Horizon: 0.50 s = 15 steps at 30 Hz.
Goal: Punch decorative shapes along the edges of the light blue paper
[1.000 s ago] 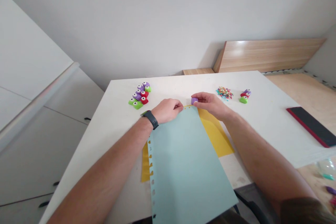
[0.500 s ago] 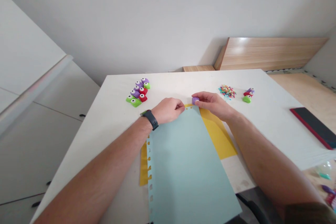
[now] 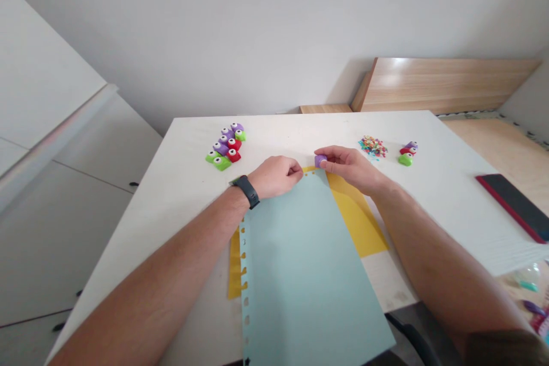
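Between the thumb and fingers of my right hand is a small purple craft punch, at the far edge of a light blue sheet of paper. My left hand, with a dark watch at the wrist, lies on the sheet's far left part. Its fingers are closed at the far edge, pinching the paper there. Cut-out holes run down the sheet's left margin, and a few show along its far edge. Beneath the blue sheet lies a yellow sheet, jutting out on both sides.
Several purple, green and red punches stand in a cluster at the back left. Toward the back right are a pile of colourful paper bits and three more punches. A dark, red-edged flat object lies by the table's right side.
Both hands keep nearly the same place and hold, with the purple punch still at the sheet's far edge. The whole view has shifted slightly.
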{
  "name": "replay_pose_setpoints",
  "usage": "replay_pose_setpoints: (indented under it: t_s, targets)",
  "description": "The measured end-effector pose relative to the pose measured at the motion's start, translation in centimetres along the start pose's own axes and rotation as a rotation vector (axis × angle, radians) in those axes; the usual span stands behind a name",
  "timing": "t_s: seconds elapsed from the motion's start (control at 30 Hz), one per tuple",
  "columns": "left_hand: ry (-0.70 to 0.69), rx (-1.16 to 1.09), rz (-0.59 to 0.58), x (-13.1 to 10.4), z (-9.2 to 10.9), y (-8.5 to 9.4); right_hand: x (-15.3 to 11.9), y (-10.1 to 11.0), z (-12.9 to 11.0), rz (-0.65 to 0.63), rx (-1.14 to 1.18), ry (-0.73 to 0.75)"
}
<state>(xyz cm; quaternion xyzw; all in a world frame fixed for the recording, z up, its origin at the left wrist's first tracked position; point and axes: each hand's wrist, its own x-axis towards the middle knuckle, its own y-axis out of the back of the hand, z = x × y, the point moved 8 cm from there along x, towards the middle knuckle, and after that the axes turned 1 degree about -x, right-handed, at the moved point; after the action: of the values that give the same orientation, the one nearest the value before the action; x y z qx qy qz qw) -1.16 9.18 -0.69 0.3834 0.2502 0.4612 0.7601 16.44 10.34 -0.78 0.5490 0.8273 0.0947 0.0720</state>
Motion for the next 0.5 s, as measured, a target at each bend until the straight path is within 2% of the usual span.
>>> replay_pose_setpoints:
  t_s: [0.17,0.5]
  targets:
    - [-0.001,-0.006,-0.012,-0.04,0.01,-0.03,0.01,0.25,-0.06,0.024,-0.045,0.006]
    - [0.01,-0.057,-0.011,-0.01,-0.23,-0.07,0.02,-0.07,0.03,-0.01,-0.101,0.008]
